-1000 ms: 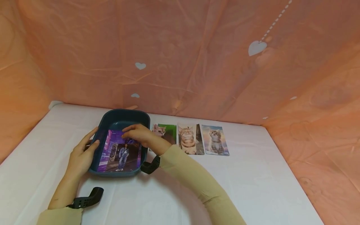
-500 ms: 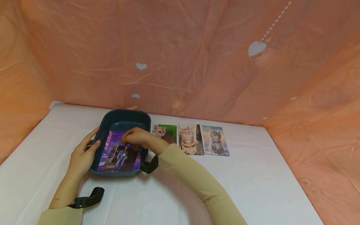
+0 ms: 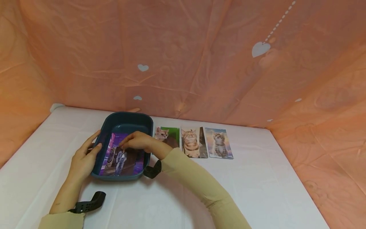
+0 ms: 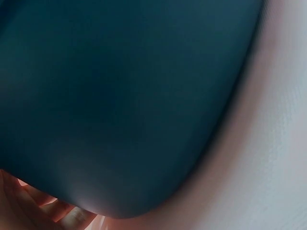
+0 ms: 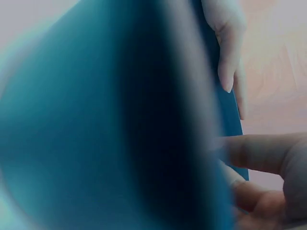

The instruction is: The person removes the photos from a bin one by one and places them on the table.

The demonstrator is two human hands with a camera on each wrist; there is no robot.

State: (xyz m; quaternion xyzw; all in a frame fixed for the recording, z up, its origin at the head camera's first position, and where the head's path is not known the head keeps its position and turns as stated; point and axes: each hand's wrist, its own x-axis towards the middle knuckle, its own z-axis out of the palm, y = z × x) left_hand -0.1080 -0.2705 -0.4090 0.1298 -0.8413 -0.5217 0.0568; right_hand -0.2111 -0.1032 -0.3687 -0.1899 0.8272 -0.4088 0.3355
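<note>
A dark teal plastic tray (image 3: 130, 118) stands on the white table. My left hand (image 3: 84, 159) grips its left side, thumb and a fingertip at the rim. In the left wrist view its fingers (image 4: 57, 210) lie curled against the tray's wall. Reaching over the right rim, my right hand (image 3: 138, 140) pinches the upper edge of a photo card (image 3: 121, 161) inside the tray. The card shows a standing figure in blue clothes on a dark street. Beneath it lies a larger purple picture (image 3: 110, 149). The tray wall (image 5: 86, 120) mostly hides the right hand's work in the right wrist view.
Right of the tray, three piles lie in a row: a green-backed cat picture (image 3: 172, 133), a striped cat picture (image 3: 191, 143) with a dark card edge beside it, and a kitten picture (image 3: 219, 143). An orange curtain (image 3: 183, 63) hangs behind the table (image 3: 257, 178).
My right fingers have come together on the photo card and moved slightly down and left. The card has tilted and shifted in the tray. The left hand stays on the rim.
</note>
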